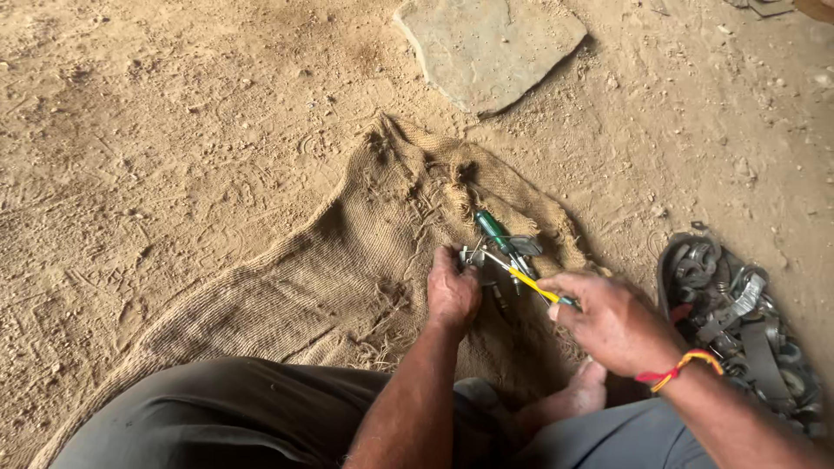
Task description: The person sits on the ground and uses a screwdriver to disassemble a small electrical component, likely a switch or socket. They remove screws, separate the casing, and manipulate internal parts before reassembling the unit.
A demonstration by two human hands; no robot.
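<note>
Two hands are kept busy over the burlap sack: a small metal part is pinned by the closed left hand, while a yellow-handled screwdriver, gripped in the right hand, is angled up-left toward it.

The burlap sack is coarse tan-brown weave with frayed edges, lying on sandy brown dirt floor. A flat stone is pale grey. One screwdriver has a green handle; the other screwdriver a yellow one. The wrist thread is red and yellow. The trousers are dark olive-grey. The metal parts are dull grey.
</note>
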